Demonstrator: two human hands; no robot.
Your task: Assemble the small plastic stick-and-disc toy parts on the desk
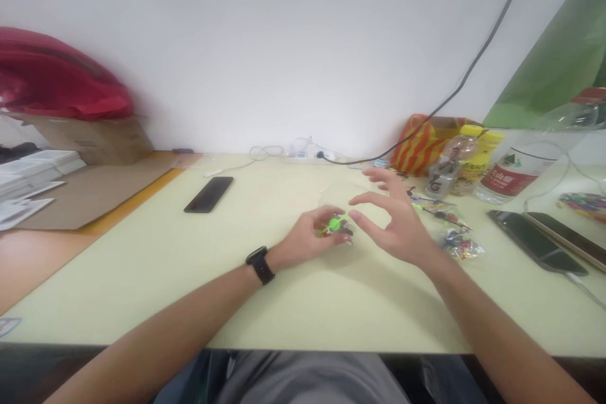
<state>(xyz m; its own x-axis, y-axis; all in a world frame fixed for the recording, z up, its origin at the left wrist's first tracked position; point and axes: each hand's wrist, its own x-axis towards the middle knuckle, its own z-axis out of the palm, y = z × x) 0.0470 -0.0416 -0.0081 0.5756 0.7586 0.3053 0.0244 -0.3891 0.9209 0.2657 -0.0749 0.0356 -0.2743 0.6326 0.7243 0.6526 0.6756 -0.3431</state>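
My left hand (316,232), with a black watch (260,264) on its wrist, is closed around a small bright green plastic piece (336,224). Dark and clear bits show beside the green in the same grasp; their kind is too small to make out. Just to the right, my right hand (389,218) is raised with fingers spread. Its thumb and forefinger are close to the green piece, and whether they touch it I cannot tell. Beyond that hand lie small clear packets (461,244) with coloured parts in them.
A black phone (209,194) lies on the pale table (156,278) at left. Two phones (537,240), bottles (514,173) and a striped bag (411,145) stand or lie at right. A power strip (303,151) sits by the wall, and a cardboard box (99,139) at far left.
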